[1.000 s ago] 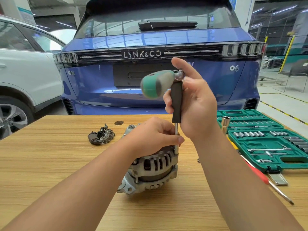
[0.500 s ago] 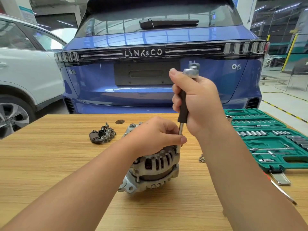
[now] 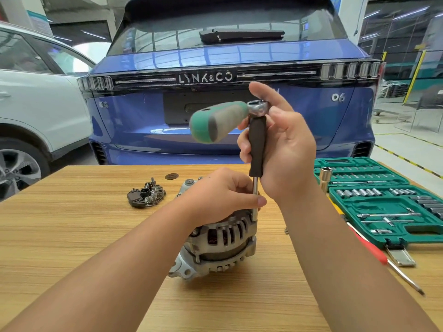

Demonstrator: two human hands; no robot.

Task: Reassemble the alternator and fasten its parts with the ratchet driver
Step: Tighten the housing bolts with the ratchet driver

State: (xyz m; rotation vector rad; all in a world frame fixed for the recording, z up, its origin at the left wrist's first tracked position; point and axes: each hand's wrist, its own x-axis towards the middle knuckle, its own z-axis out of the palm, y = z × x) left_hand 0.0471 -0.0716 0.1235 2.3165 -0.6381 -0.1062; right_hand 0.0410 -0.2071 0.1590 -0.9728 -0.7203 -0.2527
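1. One alternator stands on the wooden table, at the centre of the view.
2. One ratchet driver rises upright from the alternator's right edge, its steel shaft meeting the housing at 3 o'clock on the body.
3. Two hands work on it. The left hand lies curled over the alternator's top, thumb and fingers pinching the lower shaft. The right hand wraps the driver's black grip, index finger stretched up past the ratchet head.
4. The green and grey handle juts toward 9 o'clock from the head and is blurred.
5. One dark rectifier part lies at 10 o'clock from the alternator, well apart.
6. One green socket case lies open at 3 o'clock, cut off by the frame edge; rows of sockets fill it, too small to count.
7. One red-handled screwdriver lies just in front of the case.
8. The left hand hides the alternator's top.
9. Two cars stand behind: one blue, one white and cut off.
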